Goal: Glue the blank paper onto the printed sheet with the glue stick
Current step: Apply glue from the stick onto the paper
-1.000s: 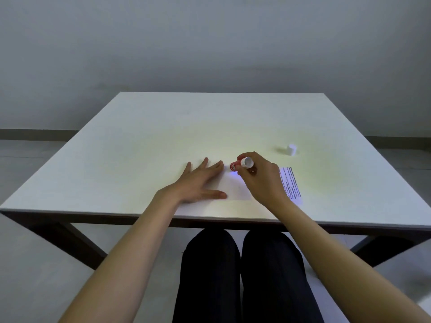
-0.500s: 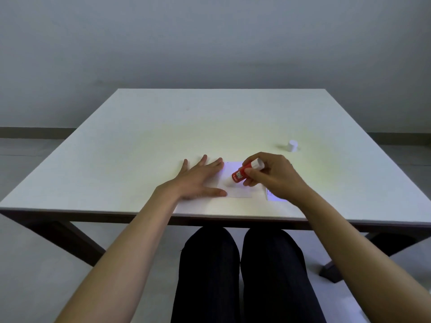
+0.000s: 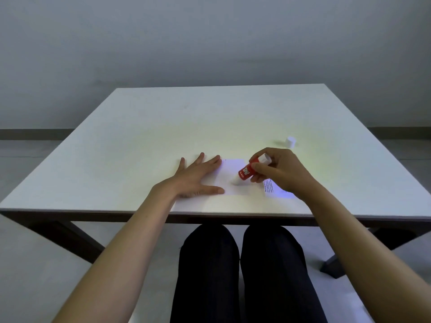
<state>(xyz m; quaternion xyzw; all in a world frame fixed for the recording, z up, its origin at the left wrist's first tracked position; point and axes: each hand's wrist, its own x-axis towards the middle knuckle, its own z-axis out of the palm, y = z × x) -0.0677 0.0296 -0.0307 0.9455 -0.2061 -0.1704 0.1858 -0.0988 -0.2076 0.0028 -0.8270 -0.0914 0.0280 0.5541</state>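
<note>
Here the left hand (image 3: pixel 198 177) lies flat, fingers spread, on the blank paper (image 3: pixel 229 177). Right-hand (image 3: pixel 277 173) fingers clamp the tilted red glue stick (image 3: pixel 247 171), tip on that paper; its label is unreadable. Printed sheet (image 3: pixel 270 188) beneath them. Beyond, a white cap (image 3: pixel 290 141) on the desk (image 3: pixel 163 127).

With both bare forearms reaching forward, the left hand (image 3: pixel 197 178) is lying flat, palm down, fingers spread and thumb out, while the right hand (image 3: pixel 279 173) is curling its fingers in a tilted pinch grip.
</note>
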